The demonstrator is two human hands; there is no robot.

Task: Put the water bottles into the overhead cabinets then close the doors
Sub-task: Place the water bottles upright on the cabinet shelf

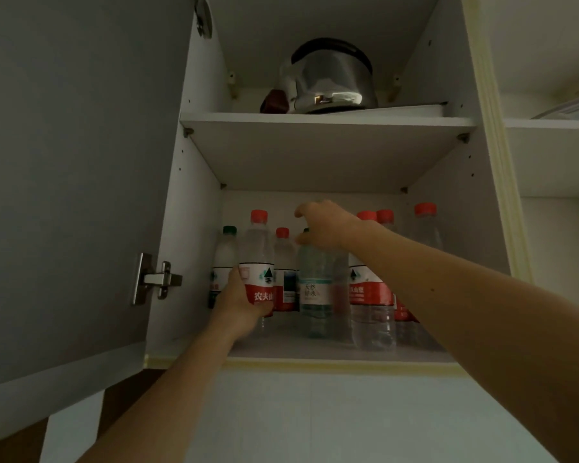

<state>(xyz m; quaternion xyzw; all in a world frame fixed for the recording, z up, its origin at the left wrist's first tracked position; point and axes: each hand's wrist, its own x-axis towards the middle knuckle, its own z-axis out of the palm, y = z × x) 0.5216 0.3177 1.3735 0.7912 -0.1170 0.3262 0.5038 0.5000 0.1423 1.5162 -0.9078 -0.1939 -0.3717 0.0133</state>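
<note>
Now | left hand (pixel 239 297) grip wraps red-label bottle (pixel 257 262) | right hand (pixel 325 225) apparently pinching teal bottle (pixel 315 289) top

We can't see green bottle (pixel 315 289) cap under right hand (pixel 328 225), door (pixel 64 178) cut off at left, rear bottles' (pixel 283 262) labels mostly hidden.

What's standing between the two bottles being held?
In the head view, a shorter red-capped bottle stands between the red-labelled bottle and the green-tinted bottle, set further back.
</note>
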